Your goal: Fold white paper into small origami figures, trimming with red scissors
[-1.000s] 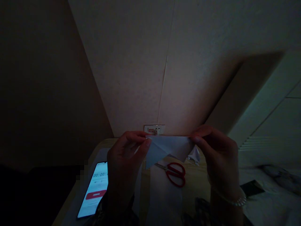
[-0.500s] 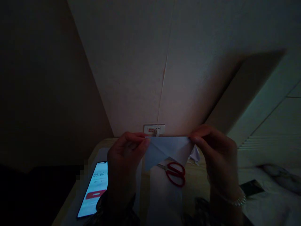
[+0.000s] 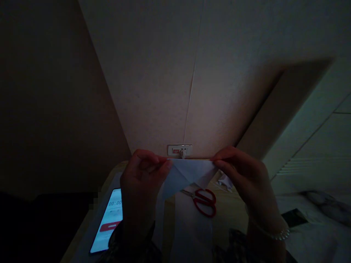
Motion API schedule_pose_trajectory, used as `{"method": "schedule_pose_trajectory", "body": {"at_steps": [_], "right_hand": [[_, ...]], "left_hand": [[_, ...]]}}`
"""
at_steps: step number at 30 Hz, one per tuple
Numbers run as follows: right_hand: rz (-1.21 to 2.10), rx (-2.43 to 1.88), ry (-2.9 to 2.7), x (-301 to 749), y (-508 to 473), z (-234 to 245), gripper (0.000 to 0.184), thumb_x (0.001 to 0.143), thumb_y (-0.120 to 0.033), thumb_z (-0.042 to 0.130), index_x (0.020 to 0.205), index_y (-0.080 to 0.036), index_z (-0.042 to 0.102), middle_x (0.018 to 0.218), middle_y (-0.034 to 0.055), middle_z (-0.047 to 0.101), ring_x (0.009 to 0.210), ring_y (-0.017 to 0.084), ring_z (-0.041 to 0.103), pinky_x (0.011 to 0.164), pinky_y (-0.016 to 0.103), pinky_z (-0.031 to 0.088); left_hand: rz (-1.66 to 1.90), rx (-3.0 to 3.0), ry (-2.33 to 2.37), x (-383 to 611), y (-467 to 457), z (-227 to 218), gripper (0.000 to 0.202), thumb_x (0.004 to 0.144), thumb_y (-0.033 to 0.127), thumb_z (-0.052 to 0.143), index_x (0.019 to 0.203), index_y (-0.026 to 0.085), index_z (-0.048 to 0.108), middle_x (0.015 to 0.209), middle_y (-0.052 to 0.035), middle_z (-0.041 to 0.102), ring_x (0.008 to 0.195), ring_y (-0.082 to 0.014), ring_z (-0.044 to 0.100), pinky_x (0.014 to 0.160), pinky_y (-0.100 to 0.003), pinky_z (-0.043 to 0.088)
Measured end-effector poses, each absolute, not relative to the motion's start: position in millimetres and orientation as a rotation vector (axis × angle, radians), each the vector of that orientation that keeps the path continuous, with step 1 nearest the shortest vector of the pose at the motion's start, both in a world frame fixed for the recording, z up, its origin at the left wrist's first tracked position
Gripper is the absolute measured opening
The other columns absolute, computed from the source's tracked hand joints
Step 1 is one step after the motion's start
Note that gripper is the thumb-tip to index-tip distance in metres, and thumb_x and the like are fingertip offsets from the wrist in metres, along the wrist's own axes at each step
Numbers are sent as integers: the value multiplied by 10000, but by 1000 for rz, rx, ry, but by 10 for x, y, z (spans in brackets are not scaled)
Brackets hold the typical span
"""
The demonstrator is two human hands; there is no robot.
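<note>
Stretched between my two hands is a folded piece of white paper [image 3: 189, 171], its straight top edge level and its lower edge pointed. My left hand [image 3: 145, 182] pinches the upper left corner between thumb and index finger. At the upper right corner, my right hand [image 3: 241, 175] does the same, with a beaded bracelet on its wrist. Below the paper lie red-handled scissors [image 3: 205, 202], their blades partly covered by it. They rest on a white sheet [image 3: 192, 233] on the wooden table [image 3: 231, 215].
A lit phone [image 3: 106, 223] showing a timer lies left of my left wrist, partly hidden. Crumpled paper [image 3: 225, 180] sits beside my right hand. The wall behind holds a socket [image 3: 179, 150] with a plug. A dark flat object [image 3: 294, 218] lies at the right.
Both hands and the paper have shifted slightly to the left, the right hand more so. More of the crumpled paper shows, and the phone is covered a little more.
</note>
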State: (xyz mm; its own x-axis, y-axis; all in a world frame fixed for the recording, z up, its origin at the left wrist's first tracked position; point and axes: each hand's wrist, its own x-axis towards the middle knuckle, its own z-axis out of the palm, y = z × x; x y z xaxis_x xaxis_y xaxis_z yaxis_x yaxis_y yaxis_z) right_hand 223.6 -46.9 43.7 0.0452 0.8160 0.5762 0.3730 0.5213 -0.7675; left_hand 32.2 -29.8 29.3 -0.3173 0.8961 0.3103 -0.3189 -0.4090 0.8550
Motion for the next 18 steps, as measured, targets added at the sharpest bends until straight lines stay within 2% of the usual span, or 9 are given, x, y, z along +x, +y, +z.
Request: {"method": "schedule_pose_trajectory", "body": {"at_steps": [7,15,18], "right_hand": [[424,-1093,-1737,2214,-462,463,59,853,-223,707,798,-225,687,774,-9,675,726,151,621,656,256,463],[413,-1124,-1788,2207,-446,439,91,853,-247,714,771,-222,684,732,-25,655,690,134,608,644,244,455],[414,-1139,-1773,2210,-451,440,101,848,-227,715,756,-217,676,726,-23,656,683,138,609,637,247,452]], "left_hand": [[1809,1131,951,368,-362,324,258,675,76,759,641,233,557,634,68,673,648,-119,702,642,-198,582],[1772,1133,997,408,-420,373,255,684,115,764,629,232,544,658,61,652,674,-125,682,678,-223,573],[1770,1140,1000,405,-415,370,254,688,106,752,628,230,538,654,68,647,668,-111,676,671,-201,567]]}}
